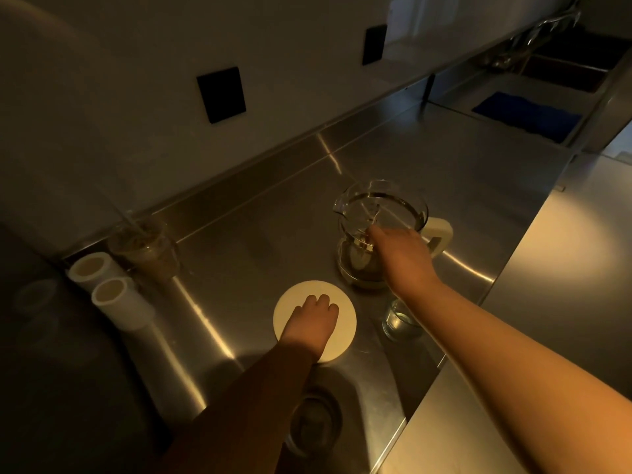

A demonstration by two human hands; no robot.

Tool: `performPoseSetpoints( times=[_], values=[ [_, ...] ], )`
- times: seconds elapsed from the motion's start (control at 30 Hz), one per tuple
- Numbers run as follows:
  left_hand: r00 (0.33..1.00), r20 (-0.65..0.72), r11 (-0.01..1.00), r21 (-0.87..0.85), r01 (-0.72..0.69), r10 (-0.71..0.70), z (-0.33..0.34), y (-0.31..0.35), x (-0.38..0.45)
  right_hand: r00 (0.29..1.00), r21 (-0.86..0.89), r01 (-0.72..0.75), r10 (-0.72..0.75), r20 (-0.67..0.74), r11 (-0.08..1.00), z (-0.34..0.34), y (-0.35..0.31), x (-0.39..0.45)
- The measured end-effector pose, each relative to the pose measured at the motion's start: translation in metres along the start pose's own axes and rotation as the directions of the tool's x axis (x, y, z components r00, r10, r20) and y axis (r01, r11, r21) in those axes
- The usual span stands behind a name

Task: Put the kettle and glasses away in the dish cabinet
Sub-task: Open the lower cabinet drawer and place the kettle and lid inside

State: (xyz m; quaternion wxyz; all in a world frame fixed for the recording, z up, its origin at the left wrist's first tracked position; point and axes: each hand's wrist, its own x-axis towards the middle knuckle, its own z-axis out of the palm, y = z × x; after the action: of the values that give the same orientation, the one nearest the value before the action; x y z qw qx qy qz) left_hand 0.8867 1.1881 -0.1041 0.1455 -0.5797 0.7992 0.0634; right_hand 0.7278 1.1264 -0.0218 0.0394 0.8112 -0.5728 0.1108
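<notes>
A glass kettle [383,213] with a cream handle [439,234] stands open-topped on the steel counter. My right hand [396,251] reaches over its near rim, fingertips down inside by a metal part; the grip is hidden. A round cream lid [290,302] lies flat in front of the kettle. My left hand [316,319] sits on its middle with the fingers curled down onto it. One small glass [398,321] stands under my right forearm. Another glass [318,419] stands nearer, partly hidden by my left forearm.
At the back left, against the wall ledge, are a plastic cup with a straw [147,248] and two white cylinders [116,297]. The counter's front edge [444,364] runs diagonally on the right. A sink with a blue cloth [526,114] lies far right.
</notes>
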Motion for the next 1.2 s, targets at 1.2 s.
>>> performPoseSetpoints(
  times=[1.2],
  values=[
    [0.971,-0.234,0.994,0.104,-0.034,0.057,-0.148,0.039,-0.132,0.987,-0.047,0.098,-0.103,-0.121,0.994,-0.171,-0.003,-0.104]
  ],
)
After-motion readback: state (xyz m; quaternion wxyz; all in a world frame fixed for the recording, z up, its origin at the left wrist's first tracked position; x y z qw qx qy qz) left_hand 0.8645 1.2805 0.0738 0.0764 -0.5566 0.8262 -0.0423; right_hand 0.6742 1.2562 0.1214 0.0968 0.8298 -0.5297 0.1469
